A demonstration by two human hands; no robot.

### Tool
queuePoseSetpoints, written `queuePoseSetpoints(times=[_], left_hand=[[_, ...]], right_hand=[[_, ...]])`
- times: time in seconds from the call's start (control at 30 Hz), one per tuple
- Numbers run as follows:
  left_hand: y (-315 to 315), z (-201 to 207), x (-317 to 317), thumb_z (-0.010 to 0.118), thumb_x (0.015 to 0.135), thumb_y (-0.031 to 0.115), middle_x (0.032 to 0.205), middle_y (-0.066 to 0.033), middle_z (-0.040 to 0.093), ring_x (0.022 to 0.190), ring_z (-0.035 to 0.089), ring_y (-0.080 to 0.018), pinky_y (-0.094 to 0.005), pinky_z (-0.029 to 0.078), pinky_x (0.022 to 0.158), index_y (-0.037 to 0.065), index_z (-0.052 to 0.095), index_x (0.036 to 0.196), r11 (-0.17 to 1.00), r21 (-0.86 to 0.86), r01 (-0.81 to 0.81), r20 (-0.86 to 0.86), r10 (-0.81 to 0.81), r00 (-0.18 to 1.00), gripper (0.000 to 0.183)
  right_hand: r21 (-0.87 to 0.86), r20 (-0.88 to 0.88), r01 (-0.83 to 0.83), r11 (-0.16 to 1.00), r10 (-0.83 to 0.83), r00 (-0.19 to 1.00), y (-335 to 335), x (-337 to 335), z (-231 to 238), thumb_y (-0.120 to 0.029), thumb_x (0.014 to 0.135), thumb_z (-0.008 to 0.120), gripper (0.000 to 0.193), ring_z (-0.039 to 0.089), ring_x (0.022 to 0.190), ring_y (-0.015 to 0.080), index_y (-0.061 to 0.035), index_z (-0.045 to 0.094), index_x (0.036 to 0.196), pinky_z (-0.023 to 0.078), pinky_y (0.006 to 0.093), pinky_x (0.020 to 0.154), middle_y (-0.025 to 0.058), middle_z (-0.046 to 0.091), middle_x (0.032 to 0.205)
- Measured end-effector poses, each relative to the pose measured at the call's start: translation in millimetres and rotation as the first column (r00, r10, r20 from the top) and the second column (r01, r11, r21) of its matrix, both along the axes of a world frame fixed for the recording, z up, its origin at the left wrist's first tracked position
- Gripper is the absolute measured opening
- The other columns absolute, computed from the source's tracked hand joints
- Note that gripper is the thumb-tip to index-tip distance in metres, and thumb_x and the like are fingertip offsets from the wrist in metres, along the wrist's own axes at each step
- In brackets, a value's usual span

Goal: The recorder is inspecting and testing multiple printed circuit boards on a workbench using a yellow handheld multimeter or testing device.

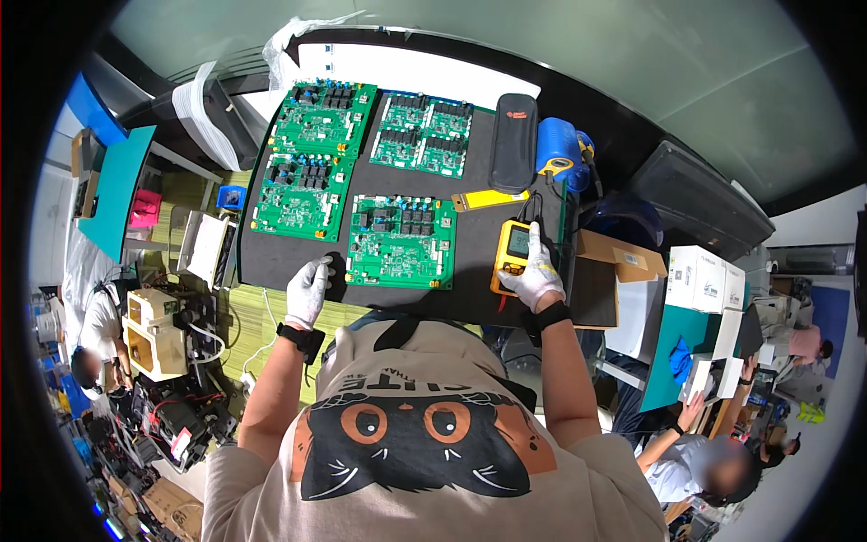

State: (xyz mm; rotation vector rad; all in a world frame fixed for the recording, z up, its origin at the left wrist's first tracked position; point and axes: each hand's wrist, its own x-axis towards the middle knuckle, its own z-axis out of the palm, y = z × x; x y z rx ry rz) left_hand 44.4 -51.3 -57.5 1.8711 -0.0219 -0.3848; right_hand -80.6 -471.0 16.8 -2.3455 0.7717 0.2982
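You have one wide fisheye view, taken from the left of the paired cameras on your head, looking steeply down over the front of your shirt (415, 443) and ahead across the desk (474, 248). It sits near enough that your shirt fills the lower middle, with your left hand (310, 291) and right hand (535, 269) just above, yet it takes in the room on both sides, edges bending toward a dark rim.

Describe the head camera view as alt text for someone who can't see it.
A person's gloved right hand touches a yellow handheld meter at a dark-topped table; the gloved left hand is at its front edge, near green circuit boards.
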Motion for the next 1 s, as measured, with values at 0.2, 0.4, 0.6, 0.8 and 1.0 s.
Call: queuePoseSetpoints(times=[0.2, 0.4, 0.6, 0.8, 1.0], left_hand=[[0, 3, 1, 0.056, 0.102, 0.02, 0.094, -0.0039, 0.069, 0.077, 0.059, -0.0079, -0.0224, 0.05, 0.07, 0.001, 0.066, 0.119, 1.0, 0.026, 0.005, -0.035, -0.004, 0.999, 0.027], [1, 3, 2, 0.057, 0.102, 0.021, 0.094, -0.0033, 0.069, 0.075, 0.058, -0.0076, -0.022, 0.049, 0.069, 0.002, 0.067, 0.12, 1.0, 0.003, 0.003, -0.022, -0.003, 1.0, 0.028], [0, 3, 3, 0.056, 0.102, 0.022, 0.093, -0.0031, 0.069, 0.074, 0.058, -0.0076, -0.0221, 0.049, 0.069, 0.003, 0.067, 0.119, 0.999, 0.032, 0.004, -0.047, -0.002, 0.999, 0.028], [-1, 7, 5, 0.056, 0.102, 0.022, 0.091, -0.0026, 0.069, 0.071, 0.057, -0.0071, -0.0223, 0.048, 0.066, 0.004, 0.068, 0.119, 0.999, 0.043, 0.012, -0.049, -0.009, 0.999, 0.027], [-1, 8, 10, 0.056, 0.102, 0.022, 0.089, -0.0025, 0.069, 0.068, 0.057, -0.0071, -0.0224, 0.048, 0.063, 0.006, 0.068, 0.119, 0.999, 0.036, 0.014, -0.069, -0.012, 0.998, 0.026]], right_hand=[[-0.104, -0.123, 0.121, 0.987, -0.133, 0.983, 18, 7, 1, -0.044, 0.068, 0.084, 0.125, 0.061, 0.115, 0.0347, -0.0102, 0.005, 0.159, 0.051, 0.0413, 0.097, 0.0196, 0.051, 0.135], [-0.235, -0.231, 0.156, 0.959, -0.212, 0.95, 36, 7, 7, -0.044, 0.074, 0.077, 0.117, 0.064, 0.108, 0.0354, -0.0092, 0.003, 0.159, 0.053, 0.0434, 0.091, 0.0202, 0.053, 0.127], [-0.234, -0.185, 0.118, 0.965, -0.163, 0.969, 25, -20, 1, -0.051, 0.075, 0.077, 0.106, 0.061, 0.113, 0.0366, -0.0063, 0.021, 0.154, 0.052, 0.045, 0.093, 0.0204, 0.052, 0.128], [-0.34, 0.123, 0.249, 0.907, -0.219, 0.968, -34, -44, -1, -0.035, 0.098, 0.049, 0.042, 0.057, 0.11, 0.0439, 0.0007, 0.053, 0.12, 0.047, 0.0497, 0.095, 0.0271, 0.055, 0.121], [-0.509, 0.665, 0.491, 0.707, -0.039, 0.745, -75, -20, 77, -0.024, 0.104, 0.043, 0.031, 0.057, 0.106, 0.0413, -0.0003, 0.06, 0.116, 0.044, 0.0485, 0.091, 0.0204, 0.063, 0.11]])
